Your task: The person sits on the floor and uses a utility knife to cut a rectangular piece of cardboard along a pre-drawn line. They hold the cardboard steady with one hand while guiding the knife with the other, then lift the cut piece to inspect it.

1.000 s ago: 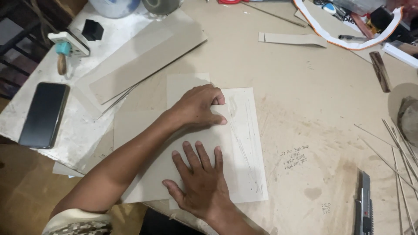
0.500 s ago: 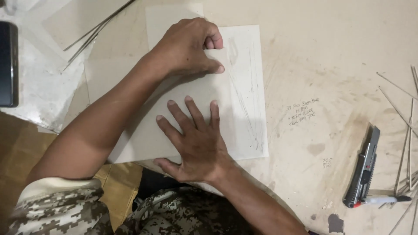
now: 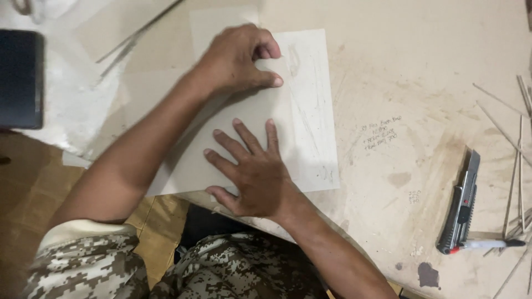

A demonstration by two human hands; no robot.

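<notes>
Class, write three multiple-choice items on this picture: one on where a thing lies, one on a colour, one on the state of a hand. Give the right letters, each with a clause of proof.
1. Where does the utility knife lie?
A. on the table, right of the paper sheet
B. under the left hand
C. on the dark phone

2. What colour is the phone at the left edge?
A. white
B. dark, near black
C. red

3. How is the right hand placed?
A. curled in a fist above the table
B. holding the knife
C. flat, fingers spread, on the grey card

Answers:
1 A, the knife rests on the bare table, apart from the sheet.
2 B, its face shows dark.
3 C, the palm presses the card, while the left hand pinches the card's edge further up.
</notes>
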